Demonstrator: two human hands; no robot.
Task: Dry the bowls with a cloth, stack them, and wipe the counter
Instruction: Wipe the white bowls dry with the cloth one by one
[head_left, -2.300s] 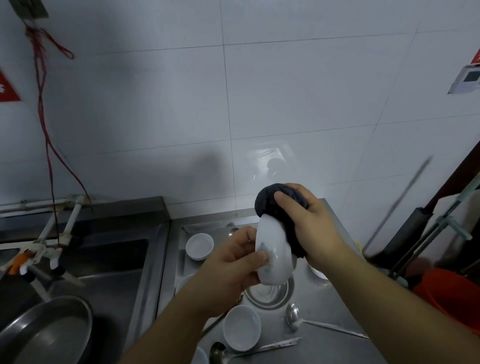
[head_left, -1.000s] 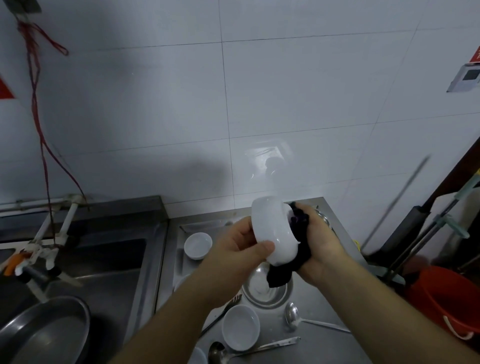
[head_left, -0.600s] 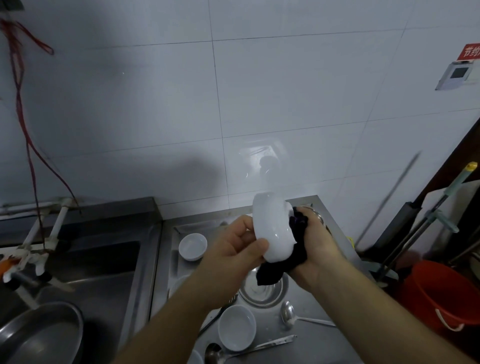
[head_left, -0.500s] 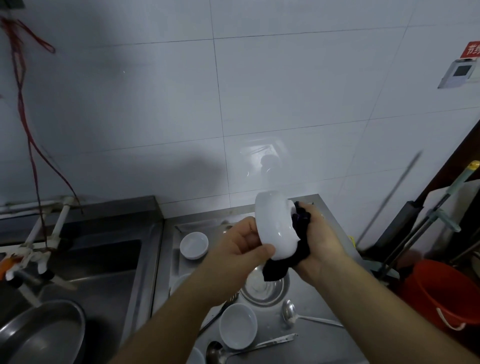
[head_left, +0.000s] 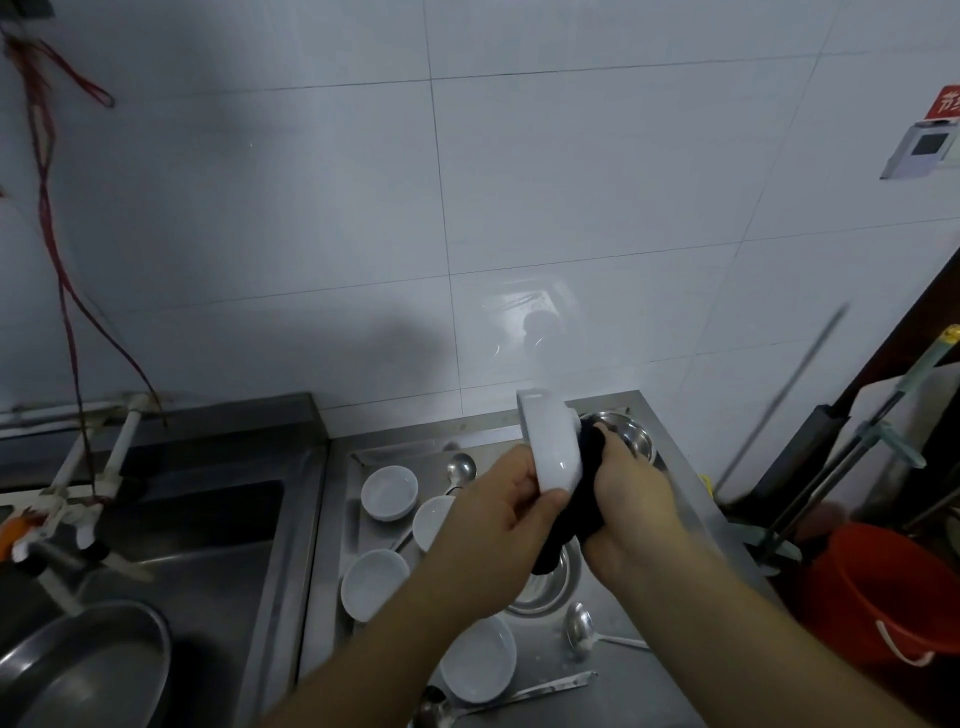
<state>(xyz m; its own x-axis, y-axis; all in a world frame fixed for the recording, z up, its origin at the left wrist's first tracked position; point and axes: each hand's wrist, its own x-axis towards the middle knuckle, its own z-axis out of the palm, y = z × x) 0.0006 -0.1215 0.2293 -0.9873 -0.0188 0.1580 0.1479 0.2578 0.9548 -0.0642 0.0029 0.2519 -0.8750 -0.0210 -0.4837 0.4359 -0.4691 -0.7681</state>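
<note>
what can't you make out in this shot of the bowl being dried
Head view only:
- Inside of the held bowl: turned away, covered by the dark cloth.
- Right hand fingers: buried in the cloth.
- Spoon at the bottom: cut off by the edge.
- Red sign: cut off, blurred.

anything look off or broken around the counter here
Nothing looks broken or spilled. The white bowl is held on edge by the left hand while the right hand works the dark cloth into it. Other small bowls and spoons lie scattered, unstacked, on the steel counter.
</note>
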